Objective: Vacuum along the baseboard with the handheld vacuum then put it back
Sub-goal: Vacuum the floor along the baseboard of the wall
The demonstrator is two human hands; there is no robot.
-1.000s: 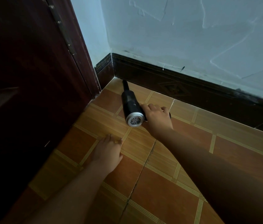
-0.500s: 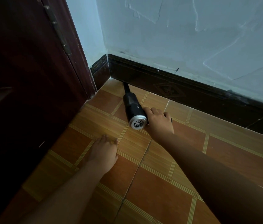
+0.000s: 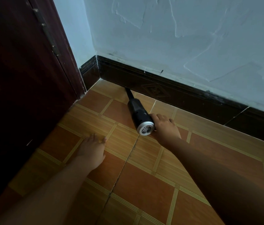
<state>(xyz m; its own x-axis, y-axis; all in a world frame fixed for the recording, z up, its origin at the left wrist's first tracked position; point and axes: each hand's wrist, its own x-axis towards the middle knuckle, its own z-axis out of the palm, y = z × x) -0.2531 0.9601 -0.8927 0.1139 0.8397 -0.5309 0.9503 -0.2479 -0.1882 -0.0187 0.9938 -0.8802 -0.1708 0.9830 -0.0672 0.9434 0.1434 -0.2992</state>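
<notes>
Since a second ago we have slid the handheld vacuum (image 3: 140, 116) to the right along the baseboard (image 3: 193, 101), away from the corner (image 3: 97, 69) and closer to the diamond motif (image 3: 155, 90) pressed into the dark trim. Our left hand (image 3: 92, 150) has kept its place on the floor (image 3: 144, 192).

Now the vacuum lies low over the orange tiles. It is angled so that its slim black nozzle (image 3: 129, 93) points up and to the left, and the tip meets the foot of the baseboard just left of the motif. The silver grille (image 3: 145, 129) at its rear end faces us. Our right hand (image 3: 165, 127) grips the vacuum from its right side, fingers curled round a handle that the hand itself hides, with the knuckles just beside the silver rim. We cannot tell whether the body touches the tiles or hovers just above them.

Our left hand rests flat on the floor, palm down, fingers straight and spread, well apart from the vacuum and holding nothing. A dark crack (image 3: 124, 163) runs through the tiles from just below the vacuum's rear end toward us. To the left stands a dark red-brown door (image 3: 22, 78). Above the baseboard rises a pale blue wall (image 3: 176, 38) with rough, patched plaster.
</notes>
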